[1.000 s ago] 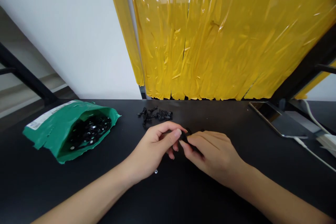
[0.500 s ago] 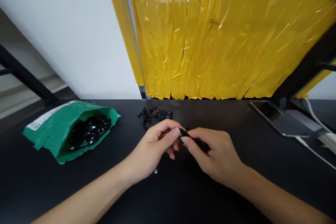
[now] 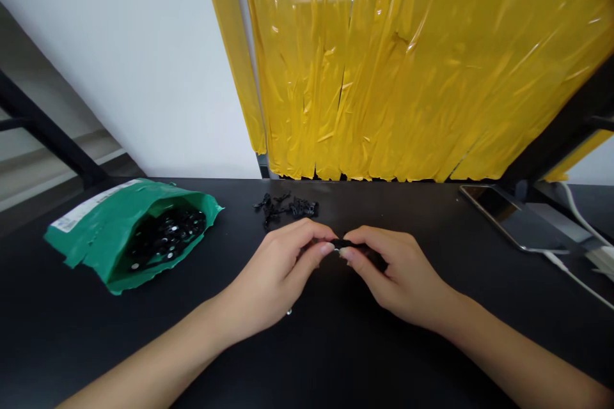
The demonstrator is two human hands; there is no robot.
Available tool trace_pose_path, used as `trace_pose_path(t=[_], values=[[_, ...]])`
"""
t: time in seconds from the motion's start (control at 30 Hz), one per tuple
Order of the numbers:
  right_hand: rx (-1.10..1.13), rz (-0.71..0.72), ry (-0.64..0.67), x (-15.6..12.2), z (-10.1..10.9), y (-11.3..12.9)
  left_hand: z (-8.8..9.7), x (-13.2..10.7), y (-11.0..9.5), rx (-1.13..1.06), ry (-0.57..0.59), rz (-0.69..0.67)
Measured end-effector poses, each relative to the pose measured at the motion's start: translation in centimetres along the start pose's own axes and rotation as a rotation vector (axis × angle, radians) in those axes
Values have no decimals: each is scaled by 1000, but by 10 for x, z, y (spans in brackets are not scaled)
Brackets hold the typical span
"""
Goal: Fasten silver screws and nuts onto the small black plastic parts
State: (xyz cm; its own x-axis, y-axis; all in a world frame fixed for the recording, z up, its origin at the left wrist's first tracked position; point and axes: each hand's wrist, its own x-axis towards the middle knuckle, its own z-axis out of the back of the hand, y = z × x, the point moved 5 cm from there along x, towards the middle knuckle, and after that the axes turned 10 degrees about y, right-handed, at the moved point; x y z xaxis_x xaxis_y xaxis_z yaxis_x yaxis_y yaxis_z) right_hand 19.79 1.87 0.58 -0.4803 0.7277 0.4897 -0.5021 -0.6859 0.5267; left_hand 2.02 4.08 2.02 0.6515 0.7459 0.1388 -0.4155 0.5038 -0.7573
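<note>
Between my two hands is a small black piece (image 3: 339, 244) with a pale or shiny spot on its near side; its exact kind is mostly hidden by my fingers. My left hand (image 3: 283, 271) pinches its left end between thumb and forefinger. From the other side, the thumb and fingers of my right hand (image 3: 400, 268) close on it, and dark material shows inside that palm. A tiny silvery part (image 3: 288, 312) lies on the table against the edge of my left hand. Beyond the hands sits a loose pile of small black parts (image 3: 302, 208).
A torn green bag (image 3: 91, 243) full of black pieces with silvery discs lies open at left on the black table (image 3: 364, 358). At right are a phone (image 3: 508, 217) and a white cable (image 3: 580, 284). Yellow plastic strips (image 3: 384, 77) hang behind the table.
My left fingers have closed in and straightened along the black piece, which now lies more level. My left hand has come down nearer the tiny silvery part. The view has shifted slightly.
</note>
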Motion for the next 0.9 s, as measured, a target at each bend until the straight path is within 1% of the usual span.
trace_pose_path(t=[0.17, 0.3, 0.5, 0.67, 0.8, 0.9], values=[[25, -4, 21, -1, 1, -1, 3, 1, -1, 31, 52, -56], [18, 15, 27, -2, 2, -1, 4, 0, -2, 55, 59, -91], [1, 40, 43, -1, 2, 1, 3, 0, 0, 41, 40, -74], [10, 52, 60, -1, 2, 3, 2, 1, 1, 53, 50, -75], [27, 15, 59, 0, 0, 0, 0, 2, 3, 35, 52, -36], [33, -25, 78, 0, -1, -3, 0, 2, 3, 24, 47, -34]])
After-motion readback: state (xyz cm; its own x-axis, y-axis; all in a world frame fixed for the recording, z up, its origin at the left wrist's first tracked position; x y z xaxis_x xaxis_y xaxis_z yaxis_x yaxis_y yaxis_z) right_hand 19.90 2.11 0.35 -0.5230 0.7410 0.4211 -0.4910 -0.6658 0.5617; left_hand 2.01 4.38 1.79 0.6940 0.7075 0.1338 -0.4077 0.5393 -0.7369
